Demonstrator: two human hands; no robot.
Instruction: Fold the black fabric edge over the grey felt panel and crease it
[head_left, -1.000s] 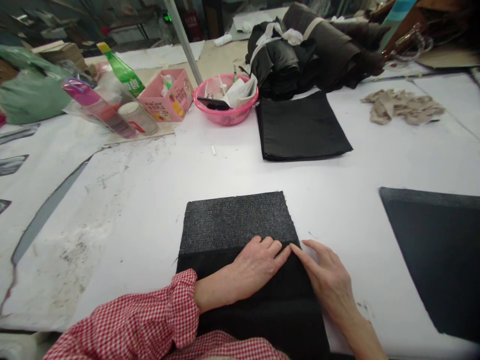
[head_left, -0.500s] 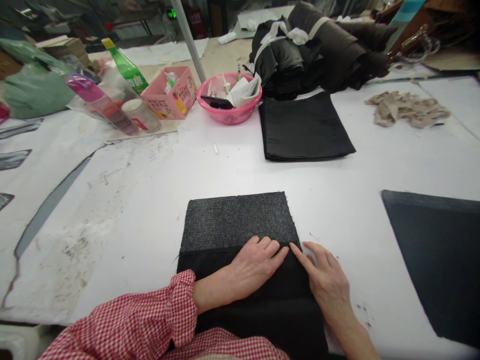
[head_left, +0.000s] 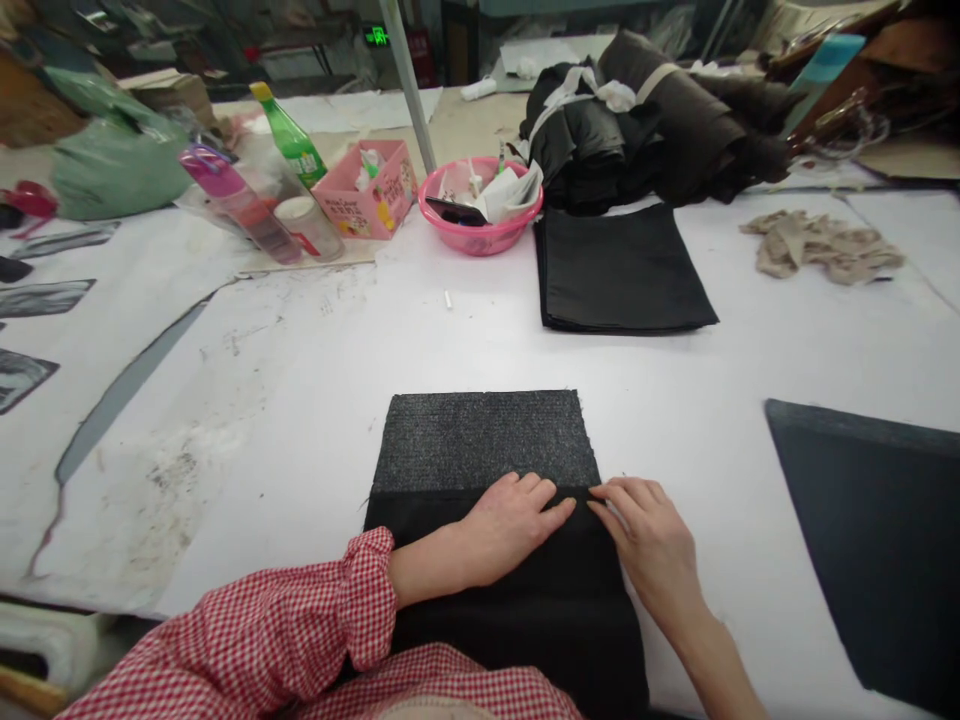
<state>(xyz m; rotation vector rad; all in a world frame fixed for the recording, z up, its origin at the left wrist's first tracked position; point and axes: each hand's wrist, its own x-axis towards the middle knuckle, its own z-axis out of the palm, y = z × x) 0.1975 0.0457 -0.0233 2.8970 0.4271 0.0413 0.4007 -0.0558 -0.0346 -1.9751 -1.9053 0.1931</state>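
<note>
And there lay the black fabric panel (head_left: 525,630), flat on the white-topped table (head_left: 315,440) right in front of the person, its speckled charcoal band (head_left: 484,440) stretching across the far end! Down came the weight of the left hand (head_left: 514,525), palm down on the black part, fingers close together and slightly bent at the seam, thumb pointing right. Just beside it, the right hand (head_left: 649,545) had the panel's right edge pinched between thumb and forefinger, right where the band met the black. A red-and-white gingham sleeve (head_left: 262,630) crossed from the left. Out to the right, a second dark panel (head_left: 877,560) lay well apart. Farther up the table sat a stack of black sheets (head_left: 626,270), a pink basin (head_left: 480,240) near its left side, and behind them a tied black bundle (head_left: 600,140). A crumpled beige cloth (head_left: 821,245) took the far right; a pink carton (head_left: 364,205) and a green bottle (head_left: 296,145) stood left of the basin.
</note>
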